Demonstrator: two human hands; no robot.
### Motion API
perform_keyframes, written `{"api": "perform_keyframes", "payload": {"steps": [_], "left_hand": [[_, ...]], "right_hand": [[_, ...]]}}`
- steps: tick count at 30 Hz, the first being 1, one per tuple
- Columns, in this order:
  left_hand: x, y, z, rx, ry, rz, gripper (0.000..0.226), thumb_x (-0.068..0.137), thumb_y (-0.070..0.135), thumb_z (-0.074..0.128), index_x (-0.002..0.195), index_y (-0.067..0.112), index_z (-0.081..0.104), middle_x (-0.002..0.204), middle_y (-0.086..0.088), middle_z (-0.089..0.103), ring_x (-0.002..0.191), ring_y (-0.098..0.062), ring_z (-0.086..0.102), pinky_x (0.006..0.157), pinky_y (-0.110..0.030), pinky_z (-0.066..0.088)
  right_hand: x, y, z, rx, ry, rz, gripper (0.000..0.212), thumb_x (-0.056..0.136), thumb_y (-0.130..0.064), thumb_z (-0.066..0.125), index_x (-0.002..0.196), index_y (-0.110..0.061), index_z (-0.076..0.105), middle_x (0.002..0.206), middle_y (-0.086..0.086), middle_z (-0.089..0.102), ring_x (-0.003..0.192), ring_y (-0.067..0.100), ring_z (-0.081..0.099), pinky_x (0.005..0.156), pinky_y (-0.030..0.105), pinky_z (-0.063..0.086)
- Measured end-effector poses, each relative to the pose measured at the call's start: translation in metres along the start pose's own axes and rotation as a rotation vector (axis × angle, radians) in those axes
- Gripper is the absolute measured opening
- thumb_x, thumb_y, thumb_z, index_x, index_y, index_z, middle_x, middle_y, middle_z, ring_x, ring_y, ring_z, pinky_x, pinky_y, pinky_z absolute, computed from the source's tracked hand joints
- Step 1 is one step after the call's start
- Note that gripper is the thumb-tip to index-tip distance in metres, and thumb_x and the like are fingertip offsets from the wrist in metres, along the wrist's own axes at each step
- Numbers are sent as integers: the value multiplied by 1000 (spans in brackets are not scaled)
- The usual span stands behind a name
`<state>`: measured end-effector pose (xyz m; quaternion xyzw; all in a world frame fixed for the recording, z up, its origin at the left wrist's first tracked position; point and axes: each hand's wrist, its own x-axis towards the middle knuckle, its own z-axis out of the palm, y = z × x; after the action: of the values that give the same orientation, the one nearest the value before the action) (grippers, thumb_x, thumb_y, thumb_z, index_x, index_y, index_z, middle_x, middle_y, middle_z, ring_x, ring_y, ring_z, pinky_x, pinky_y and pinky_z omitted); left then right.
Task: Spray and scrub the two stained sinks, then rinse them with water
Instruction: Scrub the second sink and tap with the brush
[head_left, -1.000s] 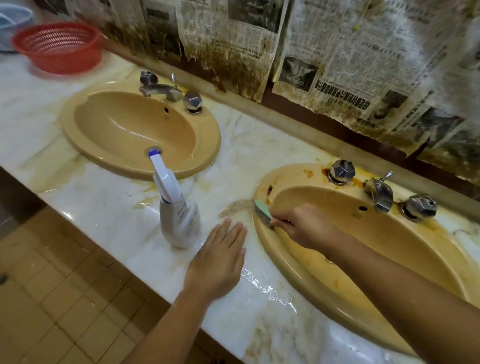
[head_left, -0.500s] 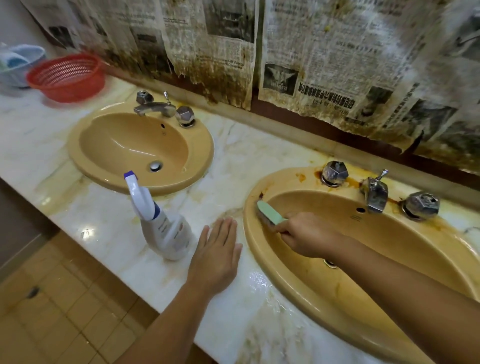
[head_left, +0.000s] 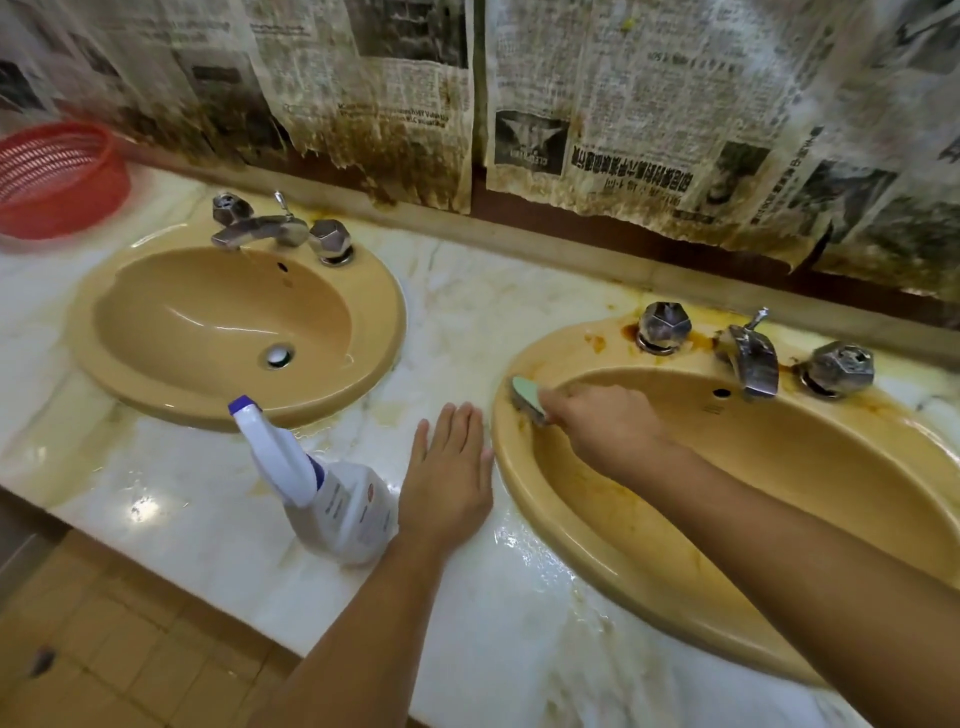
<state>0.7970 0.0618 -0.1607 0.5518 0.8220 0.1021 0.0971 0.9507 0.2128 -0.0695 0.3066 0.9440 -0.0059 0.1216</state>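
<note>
Two tan oval sinks are set in a wet marble counter (head_left: 519, 639). The left sink (head_left: 130, 389) looks clean inside. The right sink (head_left: 561, 545) carries orange-brown stains on its rim and around its taps (head_left: 753, 358). My right hand (head_left: 605, 426) grips a pale green scrub pad (head_left: 525, 397) and presses it on the right sink's upper left rim. My left hand (head_left: 449, 480) lies flat on the counter between the sinks, fingers straight. A white spray bottle (head_left: 332, 493) with a blue nozzle stands just left of that hand.
A red plastic basket (head_left: 57, 176) sits at the counter's far left. The left sink's chrome taps (head_left: 275, 228) stand at its back. Stained newspaper sheets (head_left: 623, 104) hang on the wall behind. Tan floor tiles (head_left: 104, 649) lie below the counter edge.
My right hand has kept scrubbing the right sink's left rim, shifting the pad slightly along it. My left hand stays flat on the counter. The camera has shifted, framing both sinks.
</note>
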Motion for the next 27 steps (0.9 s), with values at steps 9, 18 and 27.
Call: {"api": "perform_keyframes", "payload": {"steps": [9,18,27], "left_hand": [[9,3,-2,-155,75,-36,64,106,37,7,160,13,30,167,-1,29,157,-15,14,128,-44,0],[10,2,-1,-126,67,-42,61,108,35,9,161,13,29,168,-1,28,158,-16,11,128,-44,-1],[11,4,-3,-200,77,-79,68,105,51,12,159,16,33,167,1,29,157,-12,9,128,-43,-4]], "right_hand": [[16,-10,-2,69,-99,66,47,108,-37,38,154,-42,36,118,6,64,103,32,61,71,37,47],[20,-8,-7,305,-95,118,38,107,-40,46,143,-33,56,118,3,68,107,29,62,82,41,52],[29,16,0,228,-30,180,49,109,-38,36,158,-36,34,112,9,68,92,28,60,73,40,52]]}}
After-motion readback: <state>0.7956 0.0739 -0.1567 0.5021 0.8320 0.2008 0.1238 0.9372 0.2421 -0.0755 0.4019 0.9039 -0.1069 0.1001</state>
